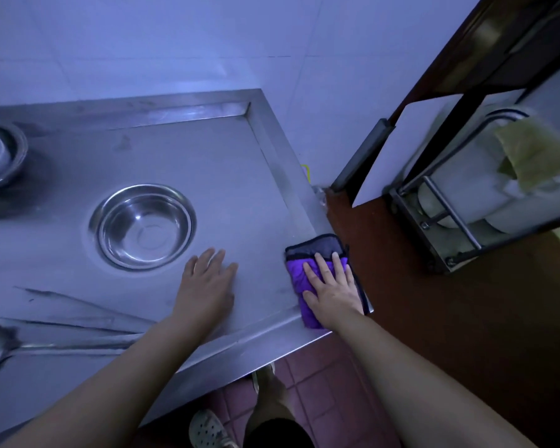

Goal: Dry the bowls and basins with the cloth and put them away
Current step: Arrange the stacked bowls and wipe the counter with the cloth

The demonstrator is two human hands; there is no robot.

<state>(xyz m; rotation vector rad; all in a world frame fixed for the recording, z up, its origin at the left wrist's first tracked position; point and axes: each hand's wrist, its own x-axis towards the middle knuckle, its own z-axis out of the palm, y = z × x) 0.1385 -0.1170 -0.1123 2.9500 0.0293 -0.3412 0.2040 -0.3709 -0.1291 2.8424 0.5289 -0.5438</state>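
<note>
The cloth (324,273) is pressed flat under the released right hand (332,291) at the near right corner of the steel table (207,176). The left hand (207,279) is laid open, holding nothing, beside the steel basin (142,226). The cloth should be gripped firmly and the basin steadied by its rim before wiping.

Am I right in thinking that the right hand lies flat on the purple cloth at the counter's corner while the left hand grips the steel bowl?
Not quite. In the head view the left hand lies flat on the counter beside the steel bowl, not gripping it. The right hand does lie flat on the purple cloth.
</note>
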